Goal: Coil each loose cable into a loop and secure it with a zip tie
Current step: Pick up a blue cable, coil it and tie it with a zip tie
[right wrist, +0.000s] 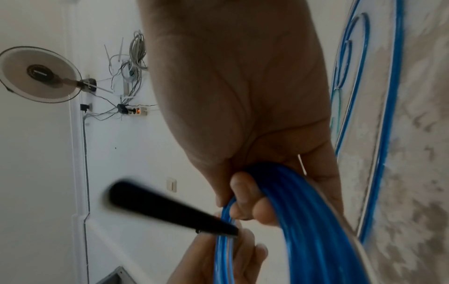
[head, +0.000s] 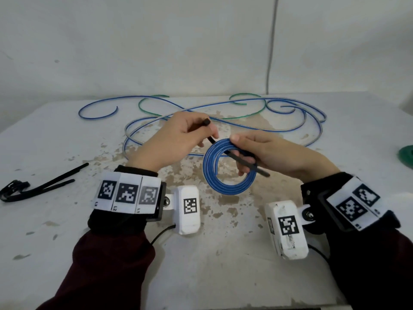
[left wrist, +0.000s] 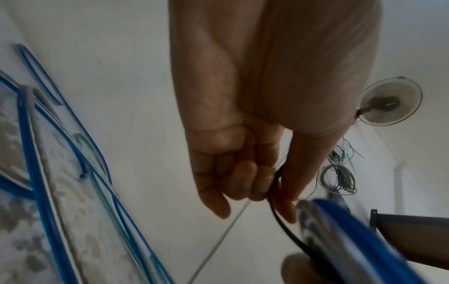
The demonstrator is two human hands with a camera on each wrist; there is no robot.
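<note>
A blue cable coiled into a loop point(head: 225, 189) hangs above the table, and my right hand point(head: 263, 151) grips its upper right side with thumb on top and fingers curled through it. A black zip tie point(head: 240, 158) runs through the loop, its tail sticking out toward my right wrist. My left hand point(head: 178, 135) pinches the head end of the zip tie point(head: 206, 122) just left of the coil. The right wrist view shows the blue coil point(right wrist: 303, 221) in my curled fingers and the zip tie point(right wrist: 165, 207) blurred. In the left wrist view the zip tie point(left wrist: 279, 215) runs from my fingers to the coil point(left wrist: 352, 240).
Loose blue cables point(head: 223, 121) and green cables point(head: 156, 108) sprawl over the far half of the worn white table point(head: 67, 231). Spare black zip ties point(head: 44, 185) lie at the left edge. A green coil point(head: 407, 155) shows at the right edge.
</note>
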